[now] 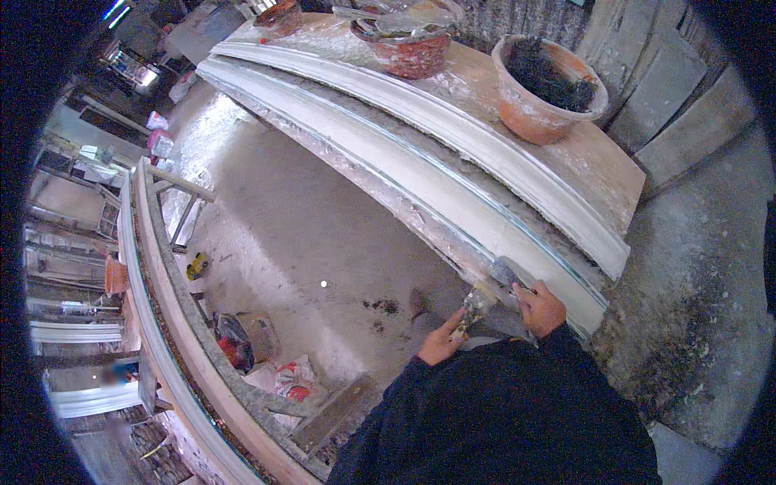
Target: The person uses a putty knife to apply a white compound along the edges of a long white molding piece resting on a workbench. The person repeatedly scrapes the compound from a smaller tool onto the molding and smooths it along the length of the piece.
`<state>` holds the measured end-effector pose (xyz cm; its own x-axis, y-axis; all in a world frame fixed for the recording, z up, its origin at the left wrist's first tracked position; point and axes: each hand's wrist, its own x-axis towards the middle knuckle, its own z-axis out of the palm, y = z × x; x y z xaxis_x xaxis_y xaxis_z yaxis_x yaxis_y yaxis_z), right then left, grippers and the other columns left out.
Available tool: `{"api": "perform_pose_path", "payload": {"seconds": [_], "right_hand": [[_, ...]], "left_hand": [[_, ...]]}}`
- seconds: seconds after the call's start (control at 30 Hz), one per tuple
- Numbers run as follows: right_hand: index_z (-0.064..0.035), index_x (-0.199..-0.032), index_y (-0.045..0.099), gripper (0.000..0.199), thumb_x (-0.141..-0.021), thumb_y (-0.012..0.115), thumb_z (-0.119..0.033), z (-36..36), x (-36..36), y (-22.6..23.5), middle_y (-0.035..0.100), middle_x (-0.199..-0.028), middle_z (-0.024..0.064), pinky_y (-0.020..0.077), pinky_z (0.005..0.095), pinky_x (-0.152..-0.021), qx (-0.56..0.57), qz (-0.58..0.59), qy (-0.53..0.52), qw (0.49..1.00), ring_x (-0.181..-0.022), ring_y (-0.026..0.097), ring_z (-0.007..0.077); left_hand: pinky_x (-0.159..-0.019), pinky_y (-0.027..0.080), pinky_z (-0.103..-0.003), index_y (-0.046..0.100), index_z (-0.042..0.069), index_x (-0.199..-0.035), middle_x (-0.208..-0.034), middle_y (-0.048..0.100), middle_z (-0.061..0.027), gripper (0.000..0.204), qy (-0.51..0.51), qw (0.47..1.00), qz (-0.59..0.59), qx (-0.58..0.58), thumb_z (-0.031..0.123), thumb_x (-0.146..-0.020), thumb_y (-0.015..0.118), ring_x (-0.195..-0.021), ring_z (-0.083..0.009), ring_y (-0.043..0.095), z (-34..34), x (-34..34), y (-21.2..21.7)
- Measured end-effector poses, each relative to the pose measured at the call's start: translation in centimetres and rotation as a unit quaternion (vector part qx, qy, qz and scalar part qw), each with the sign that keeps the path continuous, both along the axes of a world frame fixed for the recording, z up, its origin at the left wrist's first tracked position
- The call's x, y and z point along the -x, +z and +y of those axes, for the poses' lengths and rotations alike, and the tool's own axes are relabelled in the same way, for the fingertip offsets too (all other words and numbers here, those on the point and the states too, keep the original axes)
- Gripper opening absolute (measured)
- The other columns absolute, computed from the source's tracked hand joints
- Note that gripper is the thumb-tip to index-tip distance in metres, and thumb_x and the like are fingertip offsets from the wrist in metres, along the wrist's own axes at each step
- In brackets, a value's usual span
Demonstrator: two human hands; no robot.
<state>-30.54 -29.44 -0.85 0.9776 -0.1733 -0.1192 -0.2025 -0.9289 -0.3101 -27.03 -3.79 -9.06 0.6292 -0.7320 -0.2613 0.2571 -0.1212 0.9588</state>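
My right hand (541,309) is closed around a flat grey scraper (508,272), its blade at the near edge of a long white plaster strip (428,187). That strip has a thin teal line along it and lies on the bench, wet-looking and smooth on top. Beside it, my left hand (440,339) grips a plaster-crusted hand tool (473,309) with a pale, wide end, close to the scraper. Whether the two tools touch, I cannot tell. Farther back on the bench runs a ridged white moulding (453,137).
On the bench (626,166) stand an orange tub with dark fibres (521,113), a plaster-smeared red bucket (408,56) and another bucket (277,18). A second long bench (174,323) curves along the left. Bags (295,376) and a small yellow object (196,265) lie on the floor.
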Motion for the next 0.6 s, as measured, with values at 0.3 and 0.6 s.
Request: {"api": "perform_pose_path", "payload": {"seconds": [0.3,0.6], "right_hand": [[-0.0286,-0.107,0.06,0.028,-0.081,0.053,-0.023,5.5,-8.0,-0.2,0.048,-0.083,0.0083,0.0463,0.0413,-0.057,-0.003,-0.007,0.006,1.0,-0.067,0.056,0.0279],[-0.0183,-0.113,0.058,0.031,-0.082,0.054,-0.018,2.9,-10.0,3.1,0.054,-0.076,0.0118,0.0427,0.0334,-0.069,-0.217,-0.141,-0.043,0.965,-0.073,0.053,0.0259]], "left_hand": [[-0.089,0.037,-0.026,0.024,0.011,-0.138,-0.116,0.049,-0.0065,0.074,0.01,0.998,0.061,-0.011,-0.003,-0.071,0.053,-0.093,-0.0147,0.051,0.9,-0.1,1.0],[-0.082,0.041,-0.029,0.049,0.008,-0.11,-0.093,0.057,-0.006,0.046,0.002,0.992,-0.112,-0.051,0.013,-0.07,0.07,-0.088,-0.0188,0.054,-0.4,0.0,6.4]]}}
